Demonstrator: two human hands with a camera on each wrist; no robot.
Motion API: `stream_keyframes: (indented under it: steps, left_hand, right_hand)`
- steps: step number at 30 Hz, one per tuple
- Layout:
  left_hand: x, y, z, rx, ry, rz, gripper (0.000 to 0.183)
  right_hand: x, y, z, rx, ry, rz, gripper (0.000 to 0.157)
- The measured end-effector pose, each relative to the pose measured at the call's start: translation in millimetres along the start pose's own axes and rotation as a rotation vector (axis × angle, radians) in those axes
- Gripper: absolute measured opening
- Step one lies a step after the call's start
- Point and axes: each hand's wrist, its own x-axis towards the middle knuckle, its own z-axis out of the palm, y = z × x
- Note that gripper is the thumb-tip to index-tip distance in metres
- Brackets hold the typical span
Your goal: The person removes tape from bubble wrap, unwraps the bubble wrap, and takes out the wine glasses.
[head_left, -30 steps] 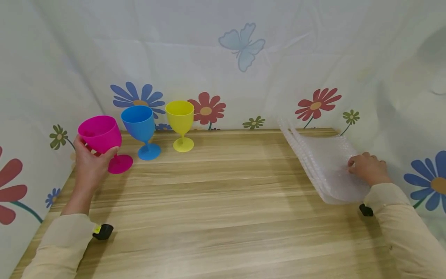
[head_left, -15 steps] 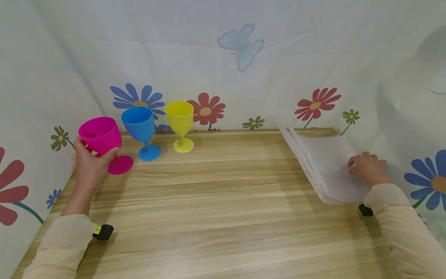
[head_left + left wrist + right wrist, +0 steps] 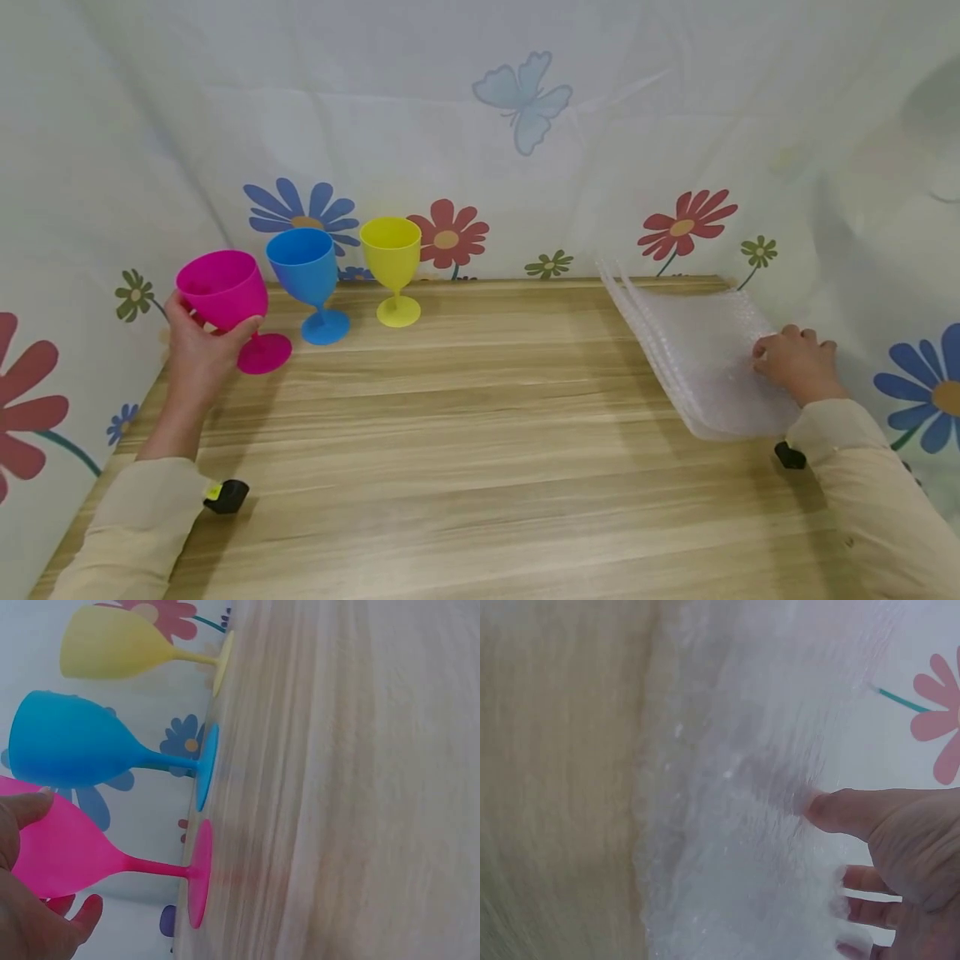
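Observation:
At the left, my left hand [image 3: 198,358] holds a pink plastic goblet [image 3: 225,292] by its bowl. The thumb [image 3: 30,808] lies on one side of the bowl and fingers on the other. This goblet stands upright, its base on the table. Next to it stands a blue goblet [image 3: 306,271], then a yellow goblet [image 3: 392,258], neither touched. On the right side, my right hand [image 3: 801,362] grips the edge of a stack of clear bubble wrap bags [image 3: 697,350]. In the right wrist view its thumb [image 3: 844,810] presses the wrap, and the fingertips are partly hidden at the edge.
A wood-grain table [image 3: 480,433] lies under everything. White cloth with printed flowers and a butterfly [image 3: 525,100] hangs behind it and at both sides. Small black devices are on both wrists, including one at the left cuff [image 3: 227,497].

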Motion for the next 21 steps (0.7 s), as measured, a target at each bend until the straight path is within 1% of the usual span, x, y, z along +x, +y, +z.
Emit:
stream_keyframes:
  steps: [5,8,12,15,18,21]
  left_hand:
    - [0.3,-1.1,1.3,0.031,-0.001,0.007,0.098]
    - [0.6,-2.2,0.9,0.028,0.001,0.002,0.100]
    - [0.0,-5.9,1.1,0.048,-0.016,-0.014,0.104]
    - [-2.4,-5.9,2.3,0.052,-0.025,-0.028,0.104]
    - [-5.0,-2.1,3.2,0.031,-0.018,-0.036,0.103]
    - [-6.7,1.7,3.7,0.037,-0.002,-0.042,0.103]
  right_hand:
    - [-4,-5,0.7,-0.040,0.000,-0.018,0.032]
    - [-7,-9,-0.7,-0.039,0.013,-0.013,0.033]
    - [-8,-13,-2.3,-0.033,0.064,0.003,0.033]
    - [-11,-17,-4.8,-0.038,0.113,0.015,0.033]
    - [-16,-23,-9.4,-0.034,0.165,0.022,0.034]
    - [-20,-34,-15.1,-0.025,0.222,0.021,0.036]
